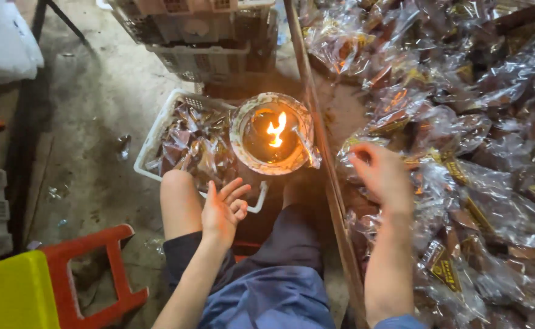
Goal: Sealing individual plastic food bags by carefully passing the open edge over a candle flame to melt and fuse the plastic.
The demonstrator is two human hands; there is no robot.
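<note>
Right hand (pixel 382 175) reaches into the heap of crinkly clear-wrapped brown packets (pixel 462 122) on the bench, fingers curled on one, while left hand (pixel 223 210) hovers open above the knee.

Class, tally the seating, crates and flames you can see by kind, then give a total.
Red plastic stool: 1
Yellow plastic seat: 1
White plastic crate of wrapped packets: 1
Round tin bowl with a burning flame: 1
Person's bare hands, left hand and right hand: 2
Total: 6
</note>
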